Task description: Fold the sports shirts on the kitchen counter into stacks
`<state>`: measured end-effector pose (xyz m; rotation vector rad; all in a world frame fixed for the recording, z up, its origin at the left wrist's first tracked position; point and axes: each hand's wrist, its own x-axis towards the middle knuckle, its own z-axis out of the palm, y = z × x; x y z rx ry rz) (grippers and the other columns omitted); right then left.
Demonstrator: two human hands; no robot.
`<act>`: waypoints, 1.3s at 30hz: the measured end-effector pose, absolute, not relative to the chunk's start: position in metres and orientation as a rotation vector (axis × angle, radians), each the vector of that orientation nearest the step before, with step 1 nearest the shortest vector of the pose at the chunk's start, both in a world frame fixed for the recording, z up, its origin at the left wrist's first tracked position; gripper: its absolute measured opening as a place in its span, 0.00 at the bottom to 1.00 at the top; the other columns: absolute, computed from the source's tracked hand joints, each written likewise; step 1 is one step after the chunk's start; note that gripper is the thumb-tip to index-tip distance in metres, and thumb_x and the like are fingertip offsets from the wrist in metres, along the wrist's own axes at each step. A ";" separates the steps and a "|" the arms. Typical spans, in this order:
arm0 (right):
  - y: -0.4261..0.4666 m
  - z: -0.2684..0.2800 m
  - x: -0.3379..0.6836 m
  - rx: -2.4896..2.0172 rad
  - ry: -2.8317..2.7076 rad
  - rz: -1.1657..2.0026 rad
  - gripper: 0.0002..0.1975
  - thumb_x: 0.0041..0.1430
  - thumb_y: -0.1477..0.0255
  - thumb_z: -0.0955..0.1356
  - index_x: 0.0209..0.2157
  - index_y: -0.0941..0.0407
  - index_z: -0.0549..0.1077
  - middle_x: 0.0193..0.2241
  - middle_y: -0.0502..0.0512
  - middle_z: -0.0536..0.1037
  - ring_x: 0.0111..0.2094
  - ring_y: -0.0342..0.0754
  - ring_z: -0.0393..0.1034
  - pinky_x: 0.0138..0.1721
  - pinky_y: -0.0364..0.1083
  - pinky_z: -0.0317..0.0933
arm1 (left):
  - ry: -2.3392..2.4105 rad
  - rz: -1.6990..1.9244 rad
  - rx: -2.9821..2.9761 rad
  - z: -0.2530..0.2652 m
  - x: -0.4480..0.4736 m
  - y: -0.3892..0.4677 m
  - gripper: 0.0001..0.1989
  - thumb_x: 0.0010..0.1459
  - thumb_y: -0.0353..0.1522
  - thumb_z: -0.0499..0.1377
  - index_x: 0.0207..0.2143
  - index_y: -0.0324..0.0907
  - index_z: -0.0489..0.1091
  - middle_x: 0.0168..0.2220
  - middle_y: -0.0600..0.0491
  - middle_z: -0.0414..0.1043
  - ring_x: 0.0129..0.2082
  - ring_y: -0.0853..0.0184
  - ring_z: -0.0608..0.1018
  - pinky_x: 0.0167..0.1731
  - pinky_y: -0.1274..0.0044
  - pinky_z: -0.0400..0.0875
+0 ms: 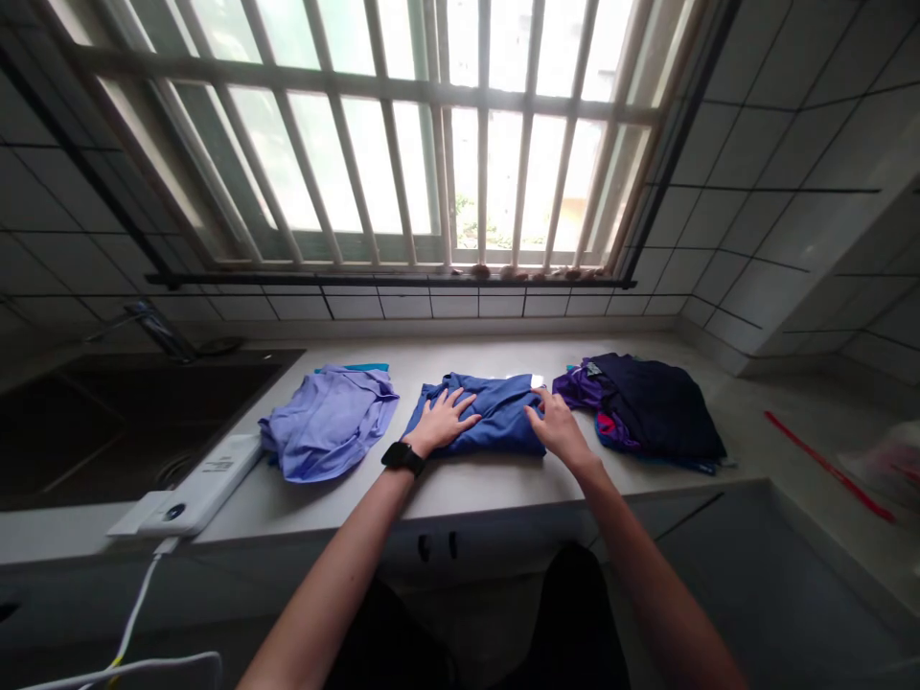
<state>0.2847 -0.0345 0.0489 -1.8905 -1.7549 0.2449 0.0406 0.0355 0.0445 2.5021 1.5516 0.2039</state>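
Observation:
In the head view, a blue folded garment [495,407] lies on the counter in front of me, with a small white patch at its top right corner. My left hand [444,424], with a black watch on the wrist, rests flat on the garment's left half, fingers spread. At the right end, my right hand [557,426] touches the cloth's edge, its thumb and index finger apart. A lavender garment [331,422] lies to the left over a teal piece of cloth [370,367]. To the right is a pile of clothes with a dark navy garment [657,402] on top and purple cloth [581,385] beneath.
A dark sink [64,402] with a faucet [159,331] is at the left. Beside it lies a white power strip [201,489] with a cable. A red strip [826,465] and a plastic bag [887,465] lie at the right. Behind the counter is a barred window [431,91].

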 end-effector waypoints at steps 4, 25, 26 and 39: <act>-0.029 0.028 0.286 -2.279 -1.651 0.436 0.33 0.71 0.49 0.61 0.56 0.64 0.75 0.52 0.76 0.78 0.56 0.64 0.75 0.55 0.53 0.68 | 1.874 0.265 2.238 0.030 0.026 0.018 0.41 0.64 0.55 0.55 0.71 0.41 0.59 0.71 0.34 0.59 0.71 0.46 0.62 0.67 0.54 0.57; 0.125 0.173 0.076 -1.253 -1.892 0.457 0.23 0.57 0.72 0.71 0.55 0.58 0.73 0.52 0.61 0.78 0.57 0.58 0.71 0.59 0.57 0.65 | 2.227 1.418 1.365 0.091 -0.075 -0.047 0.32 0.65 0.44 0.57 0.65 0.40 0.50 0.53 0.36 0.76 0.56 0.45 0.79 0.52 0.58 0.74; 0.123 0.172 0.055 -1.318 -1.930 0.376 0.24 0.59 0.72 0.70 0.58 0.57 0.71 0.57 0.63 0.76 0.60 0.59 0.69 0.62 0.59 0.63 | 2.253 1.323 1.334 0.088 -0.081 -0.047 0.33 0.64 0.43 0.58 0.64 0.39 0.51 0.51 0.36 0.78 0.52 0.45 0.80 0.50 0.57 0.74; 0.061 0.032 -0.042 -1.241 -2.577 0.507 0.28 0.77 0.58 0.54 0.71 0.49 0.62 0.75 0.57 0.55 0.76 0.62 0.40 0.69 0.79 0.35 | 2.493 1.079 1.849 0.058 -0.138 -0.029 0.20 0.66 0.32 0.48 0.53 0.41 0.74 0.53 0.38 0.76 0.54 0.48 0.76 0.57 0.57 0.71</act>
